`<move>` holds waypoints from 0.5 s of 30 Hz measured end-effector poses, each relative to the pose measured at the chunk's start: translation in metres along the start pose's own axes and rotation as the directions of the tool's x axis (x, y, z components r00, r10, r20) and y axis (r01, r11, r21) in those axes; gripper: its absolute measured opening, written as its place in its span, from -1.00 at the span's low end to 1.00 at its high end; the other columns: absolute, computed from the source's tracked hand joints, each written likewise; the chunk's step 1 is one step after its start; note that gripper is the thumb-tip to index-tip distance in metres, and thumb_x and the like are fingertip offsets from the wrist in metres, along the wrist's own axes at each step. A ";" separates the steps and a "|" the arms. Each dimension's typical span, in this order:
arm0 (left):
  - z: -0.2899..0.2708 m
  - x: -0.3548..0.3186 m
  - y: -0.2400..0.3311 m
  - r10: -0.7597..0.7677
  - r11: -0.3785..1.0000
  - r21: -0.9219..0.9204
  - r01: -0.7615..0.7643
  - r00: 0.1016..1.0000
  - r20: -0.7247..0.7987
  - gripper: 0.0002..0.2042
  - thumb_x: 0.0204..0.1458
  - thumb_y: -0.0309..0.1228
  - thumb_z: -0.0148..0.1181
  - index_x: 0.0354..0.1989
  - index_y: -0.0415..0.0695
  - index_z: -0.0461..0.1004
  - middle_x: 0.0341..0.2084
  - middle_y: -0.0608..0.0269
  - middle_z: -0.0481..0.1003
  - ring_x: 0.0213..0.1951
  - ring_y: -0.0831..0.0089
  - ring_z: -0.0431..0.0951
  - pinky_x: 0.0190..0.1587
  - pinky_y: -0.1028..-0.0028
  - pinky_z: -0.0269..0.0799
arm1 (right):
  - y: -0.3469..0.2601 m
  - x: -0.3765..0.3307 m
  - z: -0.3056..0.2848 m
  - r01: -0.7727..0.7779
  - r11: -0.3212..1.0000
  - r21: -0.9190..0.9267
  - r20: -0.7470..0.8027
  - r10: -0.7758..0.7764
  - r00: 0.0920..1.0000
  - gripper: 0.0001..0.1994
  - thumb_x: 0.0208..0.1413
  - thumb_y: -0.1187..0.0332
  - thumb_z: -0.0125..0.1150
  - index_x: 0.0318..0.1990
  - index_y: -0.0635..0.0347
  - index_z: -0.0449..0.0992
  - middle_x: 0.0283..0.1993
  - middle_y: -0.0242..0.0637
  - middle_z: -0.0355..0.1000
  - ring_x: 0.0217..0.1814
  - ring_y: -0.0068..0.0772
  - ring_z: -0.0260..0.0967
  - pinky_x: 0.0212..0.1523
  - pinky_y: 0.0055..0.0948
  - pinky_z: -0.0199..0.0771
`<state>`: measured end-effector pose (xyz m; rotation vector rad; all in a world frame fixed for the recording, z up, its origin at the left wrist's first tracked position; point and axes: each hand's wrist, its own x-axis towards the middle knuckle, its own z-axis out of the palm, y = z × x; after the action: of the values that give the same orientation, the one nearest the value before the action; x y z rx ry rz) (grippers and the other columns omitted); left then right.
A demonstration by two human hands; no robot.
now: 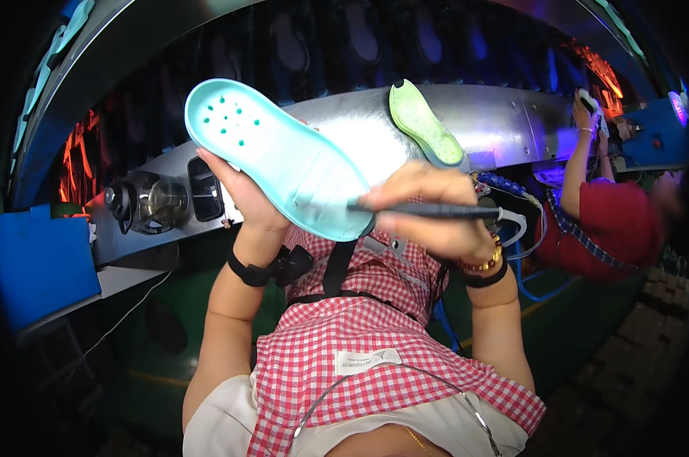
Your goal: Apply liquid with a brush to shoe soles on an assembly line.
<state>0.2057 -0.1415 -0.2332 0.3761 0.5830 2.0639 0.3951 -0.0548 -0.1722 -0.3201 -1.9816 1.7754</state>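
Near the metal bench (pixel 497 122), the left hand (pixel 251 199) is gripping the pale-blue shoe sole (pixel 276 156), which is probably feeling light, bendy and best held by its edges, while the right hand (pixel 440 185), apart, is clasping a black tool (pixel 458 212).

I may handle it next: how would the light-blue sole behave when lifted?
The light-blue sole is probably light, as the left hand seems to bear it. It seems fairly stiff, showing no obvious sag. Its smooth surface may be slippery.
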 end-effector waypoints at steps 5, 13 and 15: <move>-0.007 0.005 0.015 0.001 0.998 -0.057 0.011 0.978 0.209 -0.12 -0.16 0.39 -0.49 0.07 -0.19 0.16 -0.13 -0.02 0.34 -0.07 0.07 0.35 0.04 0.05 0.18 | 0.015 0.001 -0.008 0.125 0.992 0.014 0.298 -0.124 0.946 -0.76 -0.27 0.57 0.28 -0.33 0.21 0.54 -0.30 -0.30 0.49 -0.21 -0.45 0.36 -0.11 -0.44 0.31; 0.040 -0.011 0.020 -0.033 0.999 0.030 0.040 0.978 -0.204 -0.28 0.02 0.17 -0.41 0.15 -0.23 0.05 0.06 -0.03 0.20 0.05 0.01 0.23 0.12 -0.02 0.04 | 0.042 -0.001 0.005 -0.063 0.793 0.606 0.040 0.048 0.998 -0.82 -0.08 0.58 0.12 -0.25 0.37 0.41 -0.19 -0.06 0.41 -0.11 -0.36 0.36 -0.08 -0.48 0.34; 0.053 -0.031 0.003 -0.054 0.983 -0.177 0.054 0.999 0.007 -0.35 0.08 0.07 -0.45 0.14 -0.26 0.06 0.03 -0.05 0.23 0.05 0.05 0.26 0.11 0.10 0.10 | 0.033 -0.001 0.020 -0.101 0.541 0.835 -0.010 0.199 0.980 -0.82 -0.06 0.57 0.10 -0.24 0.37 0.40 -0.20 -0.10 0.41 -0.13 -0.41 0.37 -0.10 -0.52 0.36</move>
<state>0.2451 -0.1558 -0.1879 0.2553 0.3999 2.0441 0.3826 -0.0685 -0.2057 -0.2447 -0.8353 2.5157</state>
